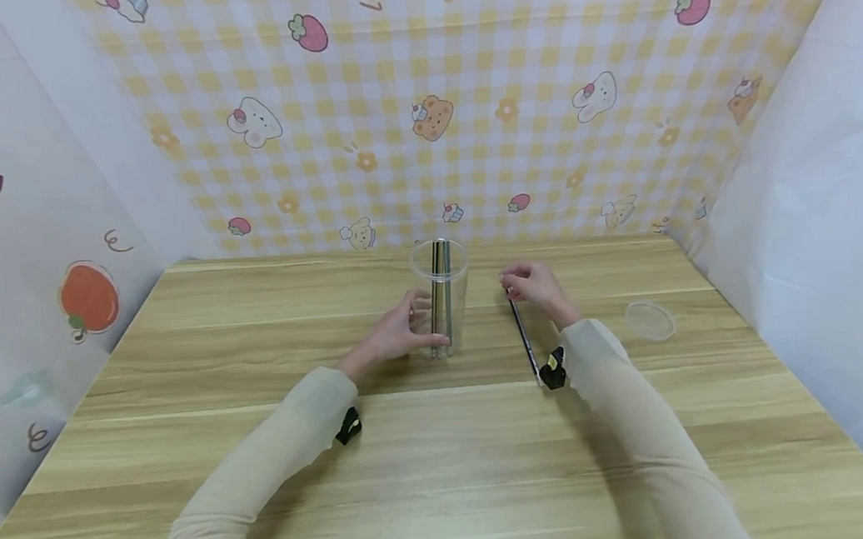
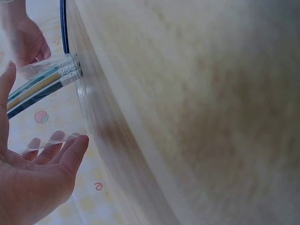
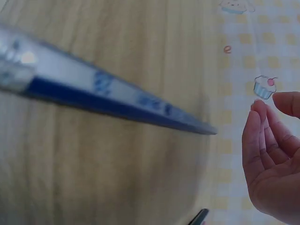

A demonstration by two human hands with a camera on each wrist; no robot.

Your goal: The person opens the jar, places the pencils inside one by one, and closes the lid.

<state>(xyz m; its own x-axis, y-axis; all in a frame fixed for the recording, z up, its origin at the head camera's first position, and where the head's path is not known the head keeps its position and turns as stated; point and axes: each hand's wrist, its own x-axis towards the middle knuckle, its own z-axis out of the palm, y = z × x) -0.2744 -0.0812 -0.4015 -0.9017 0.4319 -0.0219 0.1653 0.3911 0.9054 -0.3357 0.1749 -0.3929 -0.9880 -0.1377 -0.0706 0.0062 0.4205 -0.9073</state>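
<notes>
A clear plastic cup (image 1: 461, 313) stands upright on the table with several pencils (image 1: 441, 302) in it. Their metal ferrules (image 2: 70, 75) are at the cup's bottom in the left wrist view. My left hand (image 1: 402, 328) holds the cup from its left side, thumb across the front and fingers round the far side. To the right of the cup, a blue and white pencil (image 1: 524, 338) lies on the table. Over its far end is my right hand (image 1: 532, 284), thumb and fingers bent slightly; the right wrist view shows a gap between this hand (image 3: 272, 159) and the pencil (image 3: 117, 98).
A clear round lid (image 1: 650, 321) lies on the wooden table (image 1: 446, 477), right of my right hand. Behind the table rises a yellow checked cloth backdrop (image 1: 396, 188). White panels (image 1: 822, 159) close off both sides.
</notes>
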